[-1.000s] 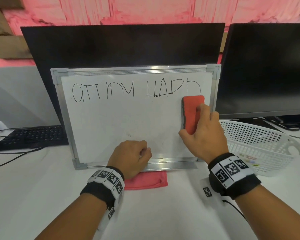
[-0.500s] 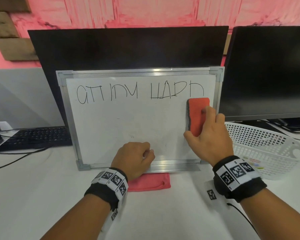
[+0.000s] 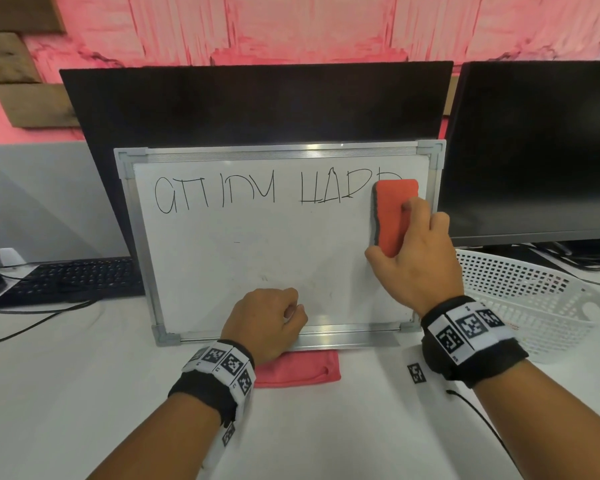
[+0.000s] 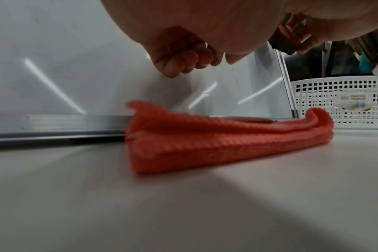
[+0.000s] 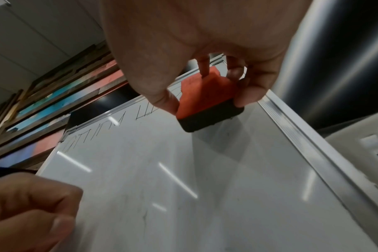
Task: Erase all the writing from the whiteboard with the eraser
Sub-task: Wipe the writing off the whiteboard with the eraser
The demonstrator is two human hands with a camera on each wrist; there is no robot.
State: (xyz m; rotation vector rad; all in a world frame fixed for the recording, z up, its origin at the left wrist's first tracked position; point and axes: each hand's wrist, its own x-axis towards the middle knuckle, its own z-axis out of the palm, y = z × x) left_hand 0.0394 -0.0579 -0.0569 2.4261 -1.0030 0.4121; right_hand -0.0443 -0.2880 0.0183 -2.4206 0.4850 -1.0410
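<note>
So the whiteboard (image 3: 257, 258) is a small one with a silver frame, propped up nearly upright on the white desk (image 3: 84, 393) and leaning back against a dark monitor (image 3: 257, 105). Black marker writing (image 3: 278, 190) runs along the top, only the upper halves of the letters are there, and the rest of the board below is blank with a few faint smudges. The eraser (image 3: 392, 216) is an orange block with a dark felt layer, standing on end at the top right corner of the board, felt side against the surface and covering the last letter. The right hand (image 3: 416, 258) grips it, thumb on one side and fingers curled around the other, index finger on top. The left hand (image 3: 267, 323) is a loose fist holding nothing, knuckles against the bottom of the board near the frame. A folded red cloth (image 3: 298, 368) is tucked under the bottom edge, and a white basket (image 3: 520, 289) sits to the right
</note>
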